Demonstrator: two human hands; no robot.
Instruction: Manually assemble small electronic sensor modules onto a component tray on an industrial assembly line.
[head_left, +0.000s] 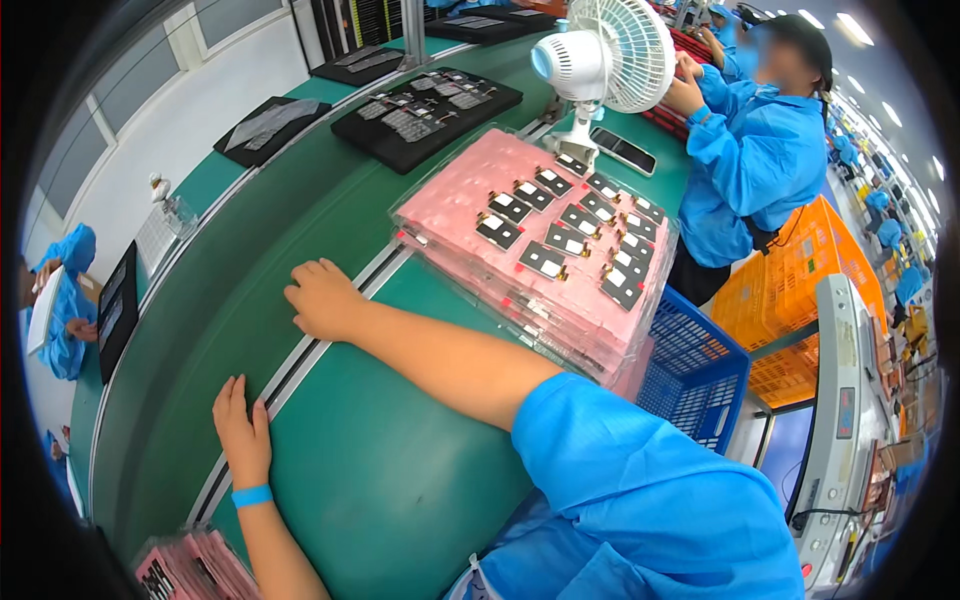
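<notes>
My left hand [243, 440], with a blue band at the wrist, rests by the metal rail [290, 378] along the green conveyor belt [205, 310]. Its fingers point forward, apart and empty. Farther ahead, my right hand [325, 300] reaches over the same rail onto the belt, fingers loosely spread with nothing in them. To the right of it lies a stack of pink trays [450, 195] in clear plastic. Small black flat parts [541, 260] with white patches and short tails sit on the top tray in rows.
A white fan [590, 65] and a phone [623, 151] stand beyond the trays. A black foam tray [405, 148] of parts is on the belt. More pink trays [195, 570] lie near left. Blue crate [700, 370], orange crates [800, 270] and a co-worker [750, 150] are right.
</notes>
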